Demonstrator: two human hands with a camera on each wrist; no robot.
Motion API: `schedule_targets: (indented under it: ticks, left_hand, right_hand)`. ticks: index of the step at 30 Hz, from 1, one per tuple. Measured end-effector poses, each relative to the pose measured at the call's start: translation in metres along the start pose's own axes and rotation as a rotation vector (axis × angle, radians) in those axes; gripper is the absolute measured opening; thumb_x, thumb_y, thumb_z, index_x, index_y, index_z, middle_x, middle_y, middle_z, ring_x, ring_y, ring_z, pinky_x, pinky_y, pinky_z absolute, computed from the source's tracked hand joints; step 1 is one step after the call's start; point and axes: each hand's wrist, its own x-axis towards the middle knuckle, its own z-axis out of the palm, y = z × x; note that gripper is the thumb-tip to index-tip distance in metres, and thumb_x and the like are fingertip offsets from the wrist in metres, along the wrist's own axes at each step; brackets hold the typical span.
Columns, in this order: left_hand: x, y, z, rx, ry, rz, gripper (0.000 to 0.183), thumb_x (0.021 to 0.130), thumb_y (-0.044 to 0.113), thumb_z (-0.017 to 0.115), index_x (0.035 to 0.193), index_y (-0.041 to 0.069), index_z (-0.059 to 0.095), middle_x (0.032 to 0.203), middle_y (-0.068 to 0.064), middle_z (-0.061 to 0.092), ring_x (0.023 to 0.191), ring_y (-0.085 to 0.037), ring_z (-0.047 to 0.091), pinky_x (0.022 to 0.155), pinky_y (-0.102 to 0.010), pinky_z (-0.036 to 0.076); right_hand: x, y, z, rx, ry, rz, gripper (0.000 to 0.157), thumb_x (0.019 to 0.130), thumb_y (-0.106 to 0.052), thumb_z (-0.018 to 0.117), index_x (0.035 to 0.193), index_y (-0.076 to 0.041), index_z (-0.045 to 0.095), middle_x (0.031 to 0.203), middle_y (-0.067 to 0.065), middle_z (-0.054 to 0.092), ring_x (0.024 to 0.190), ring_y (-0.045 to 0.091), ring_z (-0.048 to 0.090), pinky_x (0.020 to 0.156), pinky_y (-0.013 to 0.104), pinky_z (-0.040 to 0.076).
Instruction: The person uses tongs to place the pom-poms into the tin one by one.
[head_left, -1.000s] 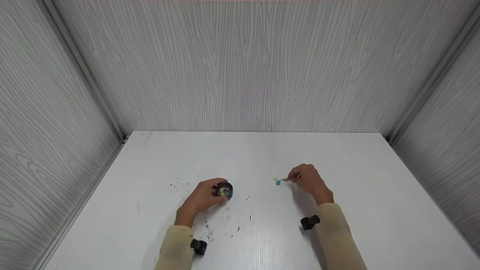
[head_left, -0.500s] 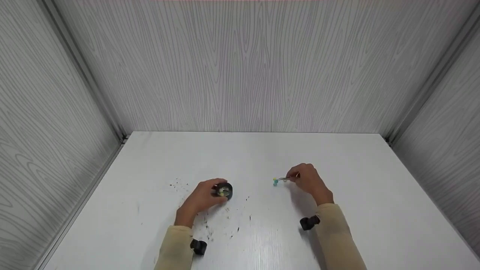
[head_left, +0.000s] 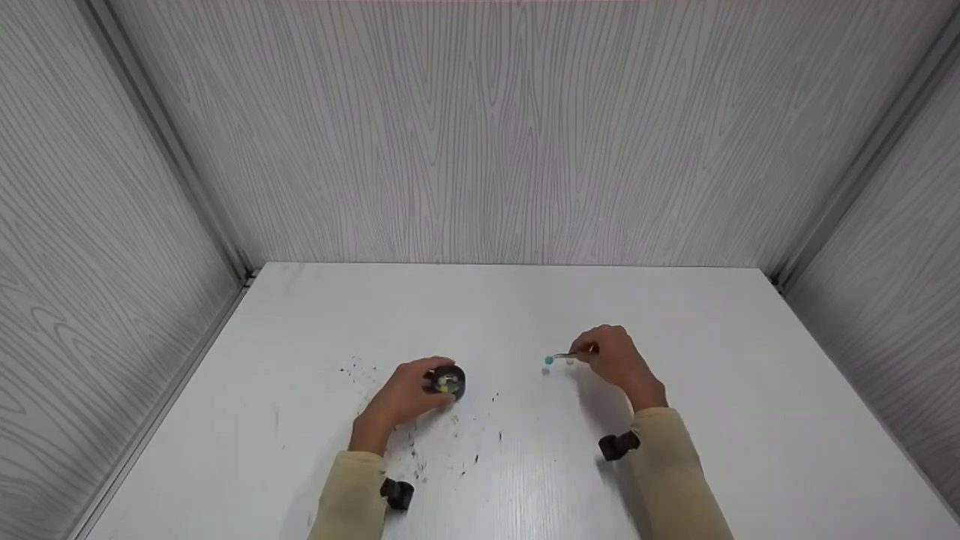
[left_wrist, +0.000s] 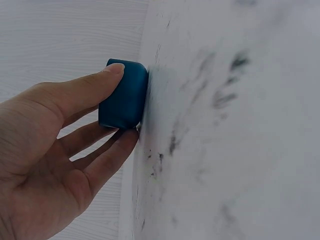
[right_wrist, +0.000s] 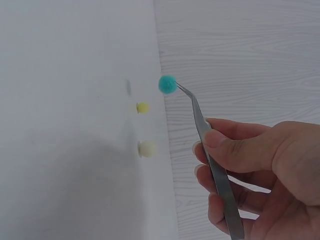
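Turquoise ball (right_wrist: pixel 167 84) rises off the bench (head_left: pixel 750 435)

Left hand (head_left: pixel 407 391) curls part-way closed round a blue cup (left_wrist: pixel 125 97) (pale and yellow bits (head_left: pixel 448 383) show inside); right hand (head_left: pixel 615 360) pinches metal tweezers (right_wrist: pixel 218 173) between thumb and fingers. Their tips hold the ball aloft, near a cream ball (right_wrist: pixel 147 148) and a smaller yellow ball (right_wrist: pixel 143 107).

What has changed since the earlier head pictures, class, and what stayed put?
The teal ball, held in the tweezers, has risen off the table and shifted slightly left; the right hand moved with it. The left hand still holds the blue container in place.
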Motion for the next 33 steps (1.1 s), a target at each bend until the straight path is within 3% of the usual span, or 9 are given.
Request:
schedule_targets:
  ticks: [8,33]
  left_hand:
    - [0.000,0.000,0.000,0.010,0.002,-0.009,0.056,0.090,0.013,0.080,0.143,0.012,0.061,0.146,-0.018,0.059,0.132,-0.043,0.059,0.109,-0.057,0.050]
    - [-0.001,0.003,-0.001,0.009,0.012,-0.007,0.056,0.090,0.013,0.080,0.143,0.013,0.060,0.148,-0.016,0.058,0.134,-0.041,0.058,0.111,-0.057,0.049]
  right_hand:
    - [-0.002,-0.011,-0.004,0.023,-0.012,0.015,0.013,0.090,0.002,0.074,0.095,-0.006,0.082,0.094,0.010,0.078,0.084,0.020,0.061,0.075,0.035,0.050]
    - [0.007,-0.053,0.009,0.089,-0.033,-0.034,0.016,0.089,0.005,0.075,0.092,-0.009,0.083,0.091,0.006,0.077,0.079,0.015,0.062,0.069,0.030,0.054]
